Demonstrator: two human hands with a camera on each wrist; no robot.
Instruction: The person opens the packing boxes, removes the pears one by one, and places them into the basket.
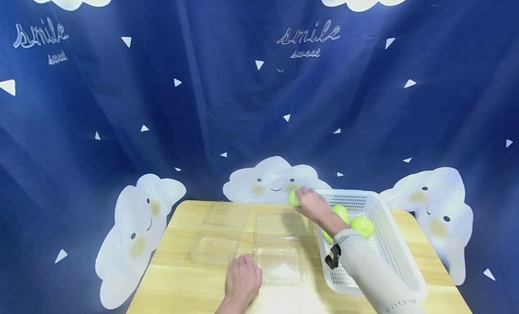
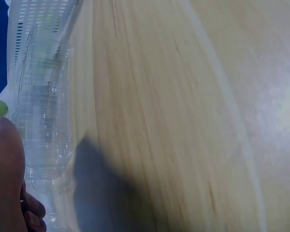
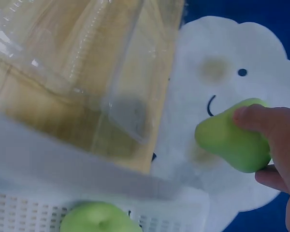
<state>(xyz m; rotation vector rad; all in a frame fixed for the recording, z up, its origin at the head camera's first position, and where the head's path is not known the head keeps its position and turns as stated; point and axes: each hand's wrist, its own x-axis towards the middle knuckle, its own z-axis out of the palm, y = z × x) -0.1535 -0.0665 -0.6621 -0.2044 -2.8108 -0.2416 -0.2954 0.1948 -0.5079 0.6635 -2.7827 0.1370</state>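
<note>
My right hand (image 1: 313,208) grips a green pear (image 3: 229,140) above the back edge of the table, just left of the white basket (image 1: 399,246). Thumb and fingers lie around its thicker end in the right wrist view. Green fruits (image 1: 362,226) sit inside the basket, partly hidden by my right arm. My left hand (image 1: 243,280) rests on the table with loosely curled fingers, beside the near left corner of a clear plastic clamshell box (image 1: 279,262). No object shows in the left hand. The clamshell lies with its lid spread open.
A second clear clamshell box (image 1: 215,248), also open, lies to the left. Both stand on a light wooden table (image 1: 174,278). Behind the table hangs a blue curtain (image 1: 243,102) with white clouds. The basket's raised walls border the right side.
</note>
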